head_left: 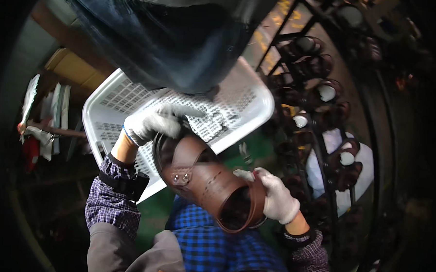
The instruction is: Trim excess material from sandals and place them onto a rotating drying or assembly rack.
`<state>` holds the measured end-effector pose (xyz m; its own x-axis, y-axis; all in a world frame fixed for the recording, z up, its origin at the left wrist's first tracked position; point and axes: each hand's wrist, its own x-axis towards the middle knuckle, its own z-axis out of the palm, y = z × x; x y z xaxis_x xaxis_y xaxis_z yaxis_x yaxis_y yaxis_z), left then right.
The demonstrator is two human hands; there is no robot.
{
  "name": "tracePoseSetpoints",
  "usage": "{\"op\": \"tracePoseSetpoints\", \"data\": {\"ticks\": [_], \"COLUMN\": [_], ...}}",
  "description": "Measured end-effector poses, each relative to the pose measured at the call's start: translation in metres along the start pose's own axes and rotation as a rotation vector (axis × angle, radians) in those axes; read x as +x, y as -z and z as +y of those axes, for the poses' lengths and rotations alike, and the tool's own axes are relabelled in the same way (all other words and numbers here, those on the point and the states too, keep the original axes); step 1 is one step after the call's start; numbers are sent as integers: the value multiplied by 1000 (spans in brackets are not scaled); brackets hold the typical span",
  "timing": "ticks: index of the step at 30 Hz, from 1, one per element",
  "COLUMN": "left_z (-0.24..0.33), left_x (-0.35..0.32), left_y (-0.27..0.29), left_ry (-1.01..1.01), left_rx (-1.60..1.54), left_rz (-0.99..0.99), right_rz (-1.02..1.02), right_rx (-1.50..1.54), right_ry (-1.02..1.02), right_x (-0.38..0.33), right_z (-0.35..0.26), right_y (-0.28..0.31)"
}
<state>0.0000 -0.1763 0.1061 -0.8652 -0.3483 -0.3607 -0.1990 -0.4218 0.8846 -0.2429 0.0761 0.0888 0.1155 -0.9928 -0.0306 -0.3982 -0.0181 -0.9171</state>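
— Where is the brown leather sandal (204, 181) found?

— It is held between both gloved hands at the centre, above a blue checked cloth (213, 247) at six o'clock.

— How is it gripped?

— The left hand (153, 123) is closed over the heel end at ten o'clock of the sandal; the right hand (276, 197) is curled around the open toe band at four o'clock.

— What is seen behind it?

— A white perforated basket (248, 101) is seen at twelve o'clock, and a dark rack of brown shoes (322, 92) at two o'clock.
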Motion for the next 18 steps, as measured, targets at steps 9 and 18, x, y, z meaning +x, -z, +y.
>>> {"op": "tracePoseSetpoints", "data": {"ticks": [9, 18], "left_z": [-59, -70], "left_x": [37, 60], "left_y": [-107, -171], "left_ry": [42, 147], "left_rx": [-461, -268], "left_rz": [-107, -321], "right_rz": [196, 396], "right_rx": [2435, 2295], "right_ry": [158, 330], "right_x": [-77, -103], "right_z": [15, 5], "right_y": [-45, -58]}}
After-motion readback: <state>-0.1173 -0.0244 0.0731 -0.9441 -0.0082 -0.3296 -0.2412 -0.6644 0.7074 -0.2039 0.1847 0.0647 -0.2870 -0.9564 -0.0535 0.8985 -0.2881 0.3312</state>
